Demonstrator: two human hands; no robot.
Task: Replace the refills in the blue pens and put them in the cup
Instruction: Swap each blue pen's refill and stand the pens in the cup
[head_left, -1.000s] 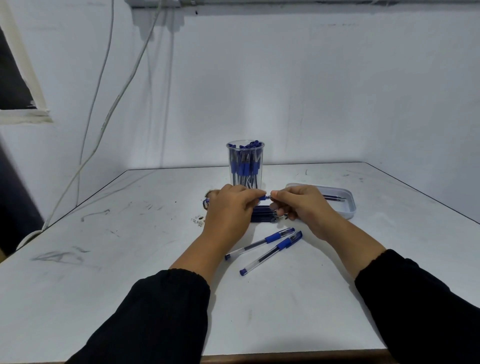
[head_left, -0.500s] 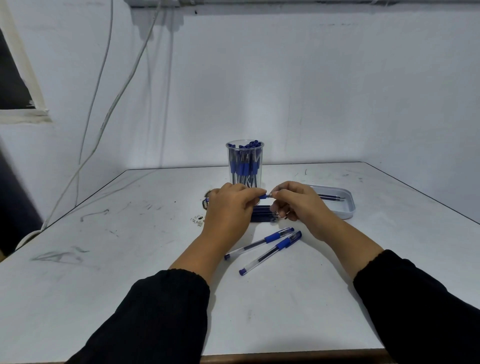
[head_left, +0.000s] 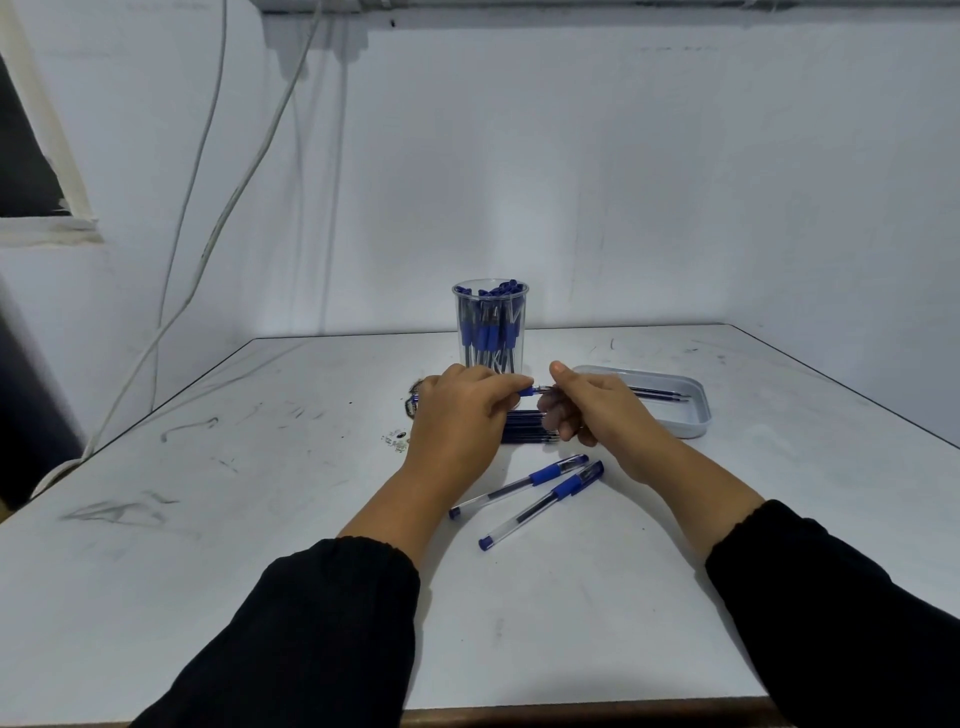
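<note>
- Left hand: grip curled round a blue pen held level above the surface, just in front of the cup.
- Right hand: grip pinched at the pen's tip end, thumb raised; what the fingertips held was too small to tell.
- Refill bundle: dark, lying flat under and between both hands.
- Two blue pens: lying side by side, nearer the person, apart from the hands.
- Cup: clear, upright behind the hands, filled with blue pens.
- Tray: pale, right of the hands, holding loose refills.
</note>
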